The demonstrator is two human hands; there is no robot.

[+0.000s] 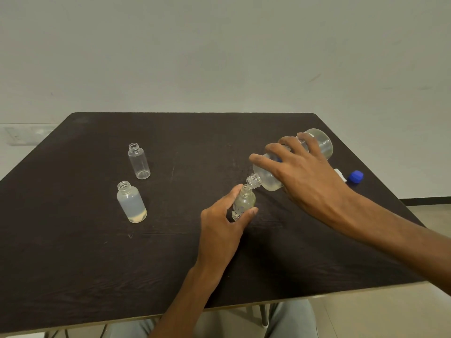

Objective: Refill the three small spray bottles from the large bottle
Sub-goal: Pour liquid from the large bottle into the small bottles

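A plain pale wall [219, 50] is standing behind the dark brown wooden worktop [73, 252]. The right hand [310, 176] is curling its fingers [266, 162] around the tipped big clear plastic bottle [268, 178]. The left hand [219, 228] is pinching the small clear spray bottle [245, 202] right under its mouth.

The left hand [220, 224] is held at centre, its forearm reaching in from 6 o'clock; thumb and fingers are curled round a small bottle [243, 203]. The right hand [303, 174] is placed toward 2 o'clock of it, forearm entering from 4 o'clock, fingers spread and wrapped over a tilted large bottle [268, 178].
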